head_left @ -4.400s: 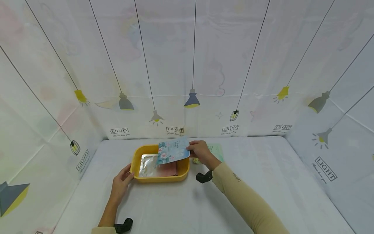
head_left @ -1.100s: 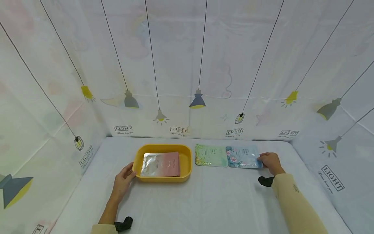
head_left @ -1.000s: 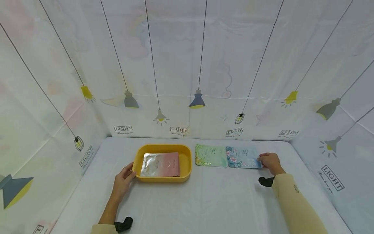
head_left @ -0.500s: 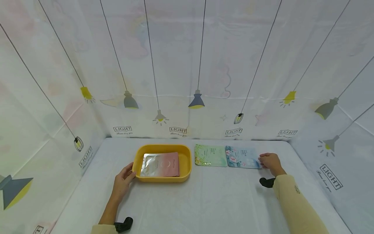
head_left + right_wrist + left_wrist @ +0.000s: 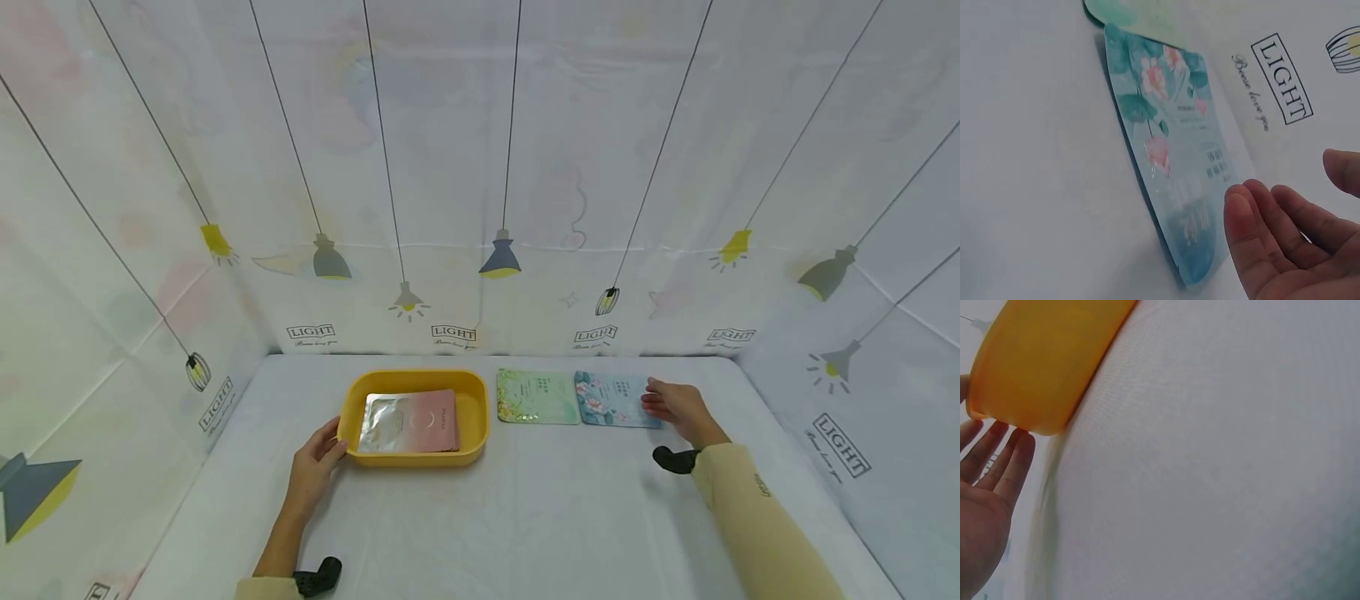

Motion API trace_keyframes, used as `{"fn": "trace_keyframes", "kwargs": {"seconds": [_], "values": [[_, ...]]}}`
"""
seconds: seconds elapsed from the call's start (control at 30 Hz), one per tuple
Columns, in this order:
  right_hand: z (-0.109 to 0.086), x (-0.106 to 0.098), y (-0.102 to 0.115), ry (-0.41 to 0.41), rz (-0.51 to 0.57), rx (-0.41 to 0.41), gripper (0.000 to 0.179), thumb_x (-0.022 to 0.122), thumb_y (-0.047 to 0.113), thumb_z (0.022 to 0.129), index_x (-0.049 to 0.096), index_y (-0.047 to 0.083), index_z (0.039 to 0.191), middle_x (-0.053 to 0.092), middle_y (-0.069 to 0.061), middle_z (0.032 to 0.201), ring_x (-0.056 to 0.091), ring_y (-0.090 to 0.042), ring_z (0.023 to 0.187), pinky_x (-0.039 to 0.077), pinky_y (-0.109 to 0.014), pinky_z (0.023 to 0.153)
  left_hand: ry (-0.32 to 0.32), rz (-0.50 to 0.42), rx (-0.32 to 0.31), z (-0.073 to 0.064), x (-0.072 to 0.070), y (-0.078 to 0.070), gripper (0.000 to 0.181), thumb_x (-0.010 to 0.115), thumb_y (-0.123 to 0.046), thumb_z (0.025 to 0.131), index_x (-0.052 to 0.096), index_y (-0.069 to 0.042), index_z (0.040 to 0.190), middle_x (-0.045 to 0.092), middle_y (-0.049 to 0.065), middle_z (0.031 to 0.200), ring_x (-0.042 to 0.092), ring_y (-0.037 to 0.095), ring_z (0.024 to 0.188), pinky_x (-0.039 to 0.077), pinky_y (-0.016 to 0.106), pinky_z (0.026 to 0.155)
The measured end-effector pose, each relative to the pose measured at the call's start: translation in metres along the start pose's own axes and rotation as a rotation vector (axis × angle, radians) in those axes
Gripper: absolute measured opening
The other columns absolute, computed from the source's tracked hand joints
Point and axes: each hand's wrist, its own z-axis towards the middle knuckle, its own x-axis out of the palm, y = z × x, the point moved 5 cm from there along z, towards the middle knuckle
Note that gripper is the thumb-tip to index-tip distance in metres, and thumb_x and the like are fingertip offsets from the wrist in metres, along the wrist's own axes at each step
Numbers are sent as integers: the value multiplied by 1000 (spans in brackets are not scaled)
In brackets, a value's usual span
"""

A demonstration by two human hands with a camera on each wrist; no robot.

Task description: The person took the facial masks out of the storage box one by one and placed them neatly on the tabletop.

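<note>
At the left end of a yellow plastic tray (image 5: 472, 450), my left hand (image 5: 311, 471) holds the corner, thumb at the rim and fingers against the outer wall (image 5: 1041, 369). Inside the tray lies a pink-and-silver sheet mask packet (image 5: 411, 421). My right hand (image 5: 678, 410) is at the right end of a blue sheet mask packet (image 5: 611, 398) printed with lotus flowers. In the right wrist view its fingers (image 5: 1241, 219) are loosely bent, the thumb is apart, and nothing is between them. A green sheet mask packet (image 5: 536, 397) lies flat just left of the blue one.
A white cloth covers the table (image 5: 510, 517). White fabric walls (image 5: 435, 167) printed with hanging lamps stand behind it and at both sides. Black wrist mounts (image 5: 318, 577) are strapped to both wrists below the beige sleeves.
The blue packet went from over the tray to the table beside the green one. My right hand has since let go of it and lifted slightly. The left hand stayed at the tray.
</note>
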Motion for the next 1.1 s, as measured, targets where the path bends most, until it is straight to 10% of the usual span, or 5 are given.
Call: {"fn": "trace_keyframes", "kwargs": {"seconds": [0.23, 0.47, 0.63, 1.1], "values": [[-8, 22, 13, 88, 56, -16, 63, 48, 39, 101, 36, -5, 145, 60, -8, 115, 64, -10, 92, 57, -22, 84, -1, -10, -7, 0, 0, 0, 54, 60, -25, 98, 43, -7, 146, 47, 16, 148, 54, -10, 109, 47, 4, 86], [-23, 43, 27, 159, 93, -39, 64, 49, 38, 101, 35, -4, 146, 57, -11, 123, 61, -13, 102, 55, -24, 90, -4, 12, -31, -1, 1, -1, 52, 58, -24, 99, 42, -8, 146, 46, 15, 149, 53, 20, 127, 46, 4, 86], [-32, 59, 36, 183, 98, -37, 60, 49, 35, 102, 36, -4, 145, 56, -13, 125, 60, -17, 107, 53, -27, 96, -5, 16, -30, -1, 2, -3, 52, 58, -24, 99, 42, -8, 146, 46, 14, 149, 55, 12, 123, 46, 4, 86], [-38, 111, 54, 265, 102, -98, 52, 54, 25, 100, 43, -10, 138, 63, -16, 114, 68, -14, 87, 57, -26, 83, -15, 45, -44, -2, 0, -6, 53, 56, -28, 99, 41, -10, 147, 44, 13, 150, 51, 30, 129, 45, 3, 86]]}}
